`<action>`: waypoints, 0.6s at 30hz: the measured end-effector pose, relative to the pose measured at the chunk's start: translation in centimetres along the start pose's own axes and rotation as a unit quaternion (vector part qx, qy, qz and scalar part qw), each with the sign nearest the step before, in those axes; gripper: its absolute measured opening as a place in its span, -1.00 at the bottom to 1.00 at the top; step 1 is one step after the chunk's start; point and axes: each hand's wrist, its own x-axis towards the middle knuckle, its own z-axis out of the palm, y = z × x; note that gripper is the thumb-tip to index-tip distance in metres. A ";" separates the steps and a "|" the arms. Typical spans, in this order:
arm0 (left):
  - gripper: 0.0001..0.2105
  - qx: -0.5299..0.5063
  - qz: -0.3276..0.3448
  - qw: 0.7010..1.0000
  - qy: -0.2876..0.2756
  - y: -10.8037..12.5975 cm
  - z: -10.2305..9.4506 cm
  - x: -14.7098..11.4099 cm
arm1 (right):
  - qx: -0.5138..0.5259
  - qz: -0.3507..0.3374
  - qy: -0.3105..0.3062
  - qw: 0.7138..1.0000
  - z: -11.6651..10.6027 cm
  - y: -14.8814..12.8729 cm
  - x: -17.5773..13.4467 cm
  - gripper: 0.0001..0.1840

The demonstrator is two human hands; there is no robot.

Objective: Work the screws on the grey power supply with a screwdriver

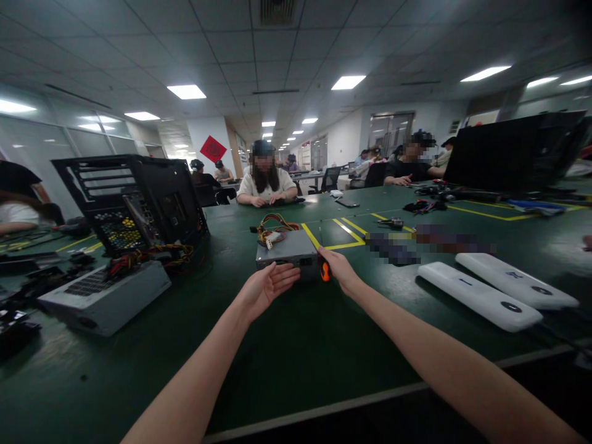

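Note:
A grey computer power supply (289, 246) sits on the green table in front of me, a bundle of coloured cables (272, 229) with a white connector on its top. My left hand (272, 285) is at its near face, fingers stretched out and palm turned toward me; whether they touch the casing I cannot tell. Against its right side, my right hand (340, 268) is closed around a screwdriver with an orange and black handle (326, 270). The tool's tip is hard to make out.
At left stand an open black computer case (152, 203) and a second power supply (108, 296). Two white power banks (478, 296) lie at right, with a black monitor (513, 157) behind. A person (266, 182) sits across the table (296, 364); yellow tape marks its surface.

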 end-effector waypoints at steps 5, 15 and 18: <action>-0.71 0.014 0.018 1.000 0.016 0.1 -0.1 -0.1 | -0.011 -0.045 0.030 0.998 -0.6 -1.0 0.0 -0.71; -0.76 0.074 0.105 0.991 0.031 0.0 -0.7 -0.1 | -0.105 -0.162 0.029 0.981 0.2 -3.2 -2.4 -0.79; -0.76 0.071 0.108 0.991 0.036 0.0 -0.7 -0.1 | -0.127 -0.208 0.037 0.969 0.5 -3.8 -3.2 -0.80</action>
